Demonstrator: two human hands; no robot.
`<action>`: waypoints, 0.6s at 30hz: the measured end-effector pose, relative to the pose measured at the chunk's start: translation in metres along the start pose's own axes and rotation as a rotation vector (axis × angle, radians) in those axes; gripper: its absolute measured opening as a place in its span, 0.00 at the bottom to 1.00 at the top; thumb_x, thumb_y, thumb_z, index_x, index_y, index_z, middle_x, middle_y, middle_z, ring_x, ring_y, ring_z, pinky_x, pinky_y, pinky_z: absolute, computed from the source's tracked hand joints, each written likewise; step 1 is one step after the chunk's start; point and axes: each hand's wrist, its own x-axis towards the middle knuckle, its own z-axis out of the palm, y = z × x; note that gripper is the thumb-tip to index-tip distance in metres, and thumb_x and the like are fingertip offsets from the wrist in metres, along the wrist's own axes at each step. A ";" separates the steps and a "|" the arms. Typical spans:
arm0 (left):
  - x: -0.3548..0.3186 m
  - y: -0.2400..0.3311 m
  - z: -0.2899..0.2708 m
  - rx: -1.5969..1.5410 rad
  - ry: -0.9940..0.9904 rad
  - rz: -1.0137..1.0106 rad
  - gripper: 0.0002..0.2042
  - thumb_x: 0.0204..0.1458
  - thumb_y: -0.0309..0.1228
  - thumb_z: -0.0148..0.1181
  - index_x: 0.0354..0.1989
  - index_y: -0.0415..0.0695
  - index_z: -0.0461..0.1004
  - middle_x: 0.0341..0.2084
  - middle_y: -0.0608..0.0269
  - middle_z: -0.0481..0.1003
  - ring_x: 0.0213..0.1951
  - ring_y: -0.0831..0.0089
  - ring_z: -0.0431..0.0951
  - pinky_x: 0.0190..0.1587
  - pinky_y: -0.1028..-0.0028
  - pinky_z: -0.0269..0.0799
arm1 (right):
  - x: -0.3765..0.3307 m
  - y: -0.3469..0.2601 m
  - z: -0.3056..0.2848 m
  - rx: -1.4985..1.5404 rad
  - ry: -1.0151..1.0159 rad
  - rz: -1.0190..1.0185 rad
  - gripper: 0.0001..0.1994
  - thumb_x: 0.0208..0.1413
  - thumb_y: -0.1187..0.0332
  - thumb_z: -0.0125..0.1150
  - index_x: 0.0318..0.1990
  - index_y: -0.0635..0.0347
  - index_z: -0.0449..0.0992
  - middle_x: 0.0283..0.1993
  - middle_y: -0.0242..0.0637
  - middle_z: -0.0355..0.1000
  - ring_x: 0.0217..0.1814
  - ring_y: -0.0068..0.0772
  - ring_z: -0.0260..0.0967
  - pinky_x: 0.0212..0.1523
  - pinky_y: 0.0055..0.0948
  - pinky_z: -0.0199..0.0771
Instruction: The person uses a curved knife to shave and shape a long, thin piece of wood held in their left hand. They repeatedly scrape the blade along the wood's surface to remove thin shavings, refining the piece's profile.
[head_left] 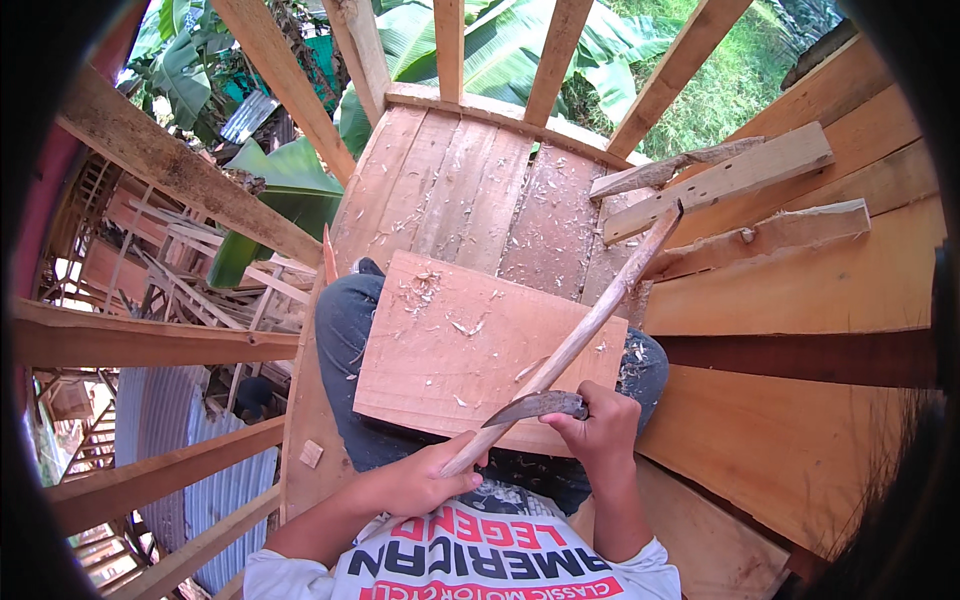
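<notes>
Upper centre of the frame: plank floor [470,185]. Middle: board [475,345] laid across the knees [346,340]. Slanting from lower centre to upper right, over the board: wooden stick [582,330]. Lower centre: left hand [432,476] wrapped around the stick's lower end; farther right, right hand [604,420] clenched on a curved knife [540,404], set across the stick. Scattered on board and floor: shavings [425,290].

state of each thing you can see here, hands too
Left hand: closed around the stick's lower end
Right hand: closed on the knife's handle end
Stick: slanted over the board, upper tip dark
Curved knife: blade across the stick
Board: resting across the legs, shavings on top
Shavings: loose, scattered
Plank floor: littered with shavings
</notes>
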 end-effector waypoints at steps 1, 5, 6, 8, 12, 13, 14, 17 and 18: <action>0.000 -0.003 0.002 0.010 0.009 0.007 0.12 0.57 0.33 0.51 0.45 0.40 0.62 0.33 0.62 0.66 0.38 0.76 0.65 0.43 0.76 0.63 | 0.000 0.002 0.000 -0.012 0.011 -0.008 0.33 0.34 0.33 0.63 0.14 0.59 0.68 0.10 0.39 0.61 0.13 0.42 0.65 0.15 0.32 0.63; -0.006 -0.007 0.003 -0.030 0.006 0.006 0.13 0.57 0.35 0.50 0.45 0.41 0.61 0.29 0.67 0.64 0.27 0.82 0.65 0.32 0.79 0.64 | 0.008 0.014 0.003 -0.060 0.072 -0.017 0.34 0.30 0.31 0.63 0.13 0.59 0.65 0.10 0.38 0.61 0.13 0.41 0.64 0.15 0.32 0.62; -0.008 -0.008 0.004 -0.043 0.006 0.038 0.13 0.57 0.35 0.50 0.45 0.42 0.61 0.28 0.67 0.63 0.26 0.83 0.64 0.30 0.80 0.64 | 0.008 0.014 0.004 -0.043 0.077 -0.020 0.35 0.31 0.31 0.62 0.13 0.59 0.64 0.10 0.38 0.60 0.13 0.42 0.64 0.15 0.32 0.61; -0.009 -0.007 0.002 -0.081 -0.013 -0.023 0.13 0.57 0.36 0.50 0.45 0.42 0.61 0.27 0.68 0.63 0.25 0.83 0.64 0.29 0.80 0.64 | 0.011 0.015 0.006 0.014 0.093 0.017 0.35 0.33 0.31 0.62 0.13 0.61 0.63 0.10 0.40 0.60 0.14 0.44 0.63 0.16 0.33 0.61; -0.014 -0.018 0.000 -0.116 -0.074 0.003 0.13 0.57 0.36 0.50 0.45 0.42 0.61 0.28 0.68 0.62 0.28 0.83 0.65 0.30 0.80 0.64 | 0.020 0.037 0.003 0.085 0.196 0.176 0.36 0.41 0.33 0.59 0.16 0.65 0.64 0.11 0.40 0.58 0.14 0.43 0.59 0.18 0.35 0.59; -0.015 -0.022 0.000 -0.127 -0.076 0.018 0.13 0.57 0.36 0.51 0.45 0.42 0.61 0.29 0.68 0.62 0.28 0.83 0.65 0.30 0.80 0.64 | 0.024 0.048 -0.002 -0.026 0.265 0.144 0.36 0.45 0.34 0.57 0.17 0.66 0.65 0.11 0.39 0.57 0.13 0.39 0.57 0.18 0.35 0.57; -0.016 -0.026 0.000 -0.137 -0.079 0.033 0.14 0.57 0.36 0.51 0.46 0.42 0.61 0.29 0.68 0.62 0.28 0.83 0.65 0.30 0.80 0.64 | 0.025 0.054 -0.010 0.137 0.296 0.221 0.36 0.48 0.34 0.55 0.17 0.67 0.65 0.11 0.37 0.55 0.15 0.32 0.55 0.18 0.33 0.56; -0.018 -0.030 -0.004 -0.165 -0.085 0.063 0.15 0.57 0.37 0.52 0.46 0.42 0.62 0.31 0.68 0.62 0.28 0.83 0.64 0.31 0.80 0.63 | 0.026 0.053 -0.022 0.280 0.344 0.312 0.37 0.53 0.33 0.47 0.16 0.64 0.58 0.13 0.27 0.50 0.18 0.20 0.48 0.18 0.30 0.45; -0.017 -0.028 -0.005 -0.169 -0.091 0.075 0.15 0.57 0.38 0.53 0.46 0.42 0.62 0.31 0.68 0.62 0.28 0.83 0.64 0.32 0.80 0.63 | 0.027 0.052 -0.026 0.264 0.360 0.319 0.37 0.54 0.33 0.45 0.15 0.63 0.54 0.13 0.23 0.48 0.19 0.17 0.45 0.18 0.29 0.41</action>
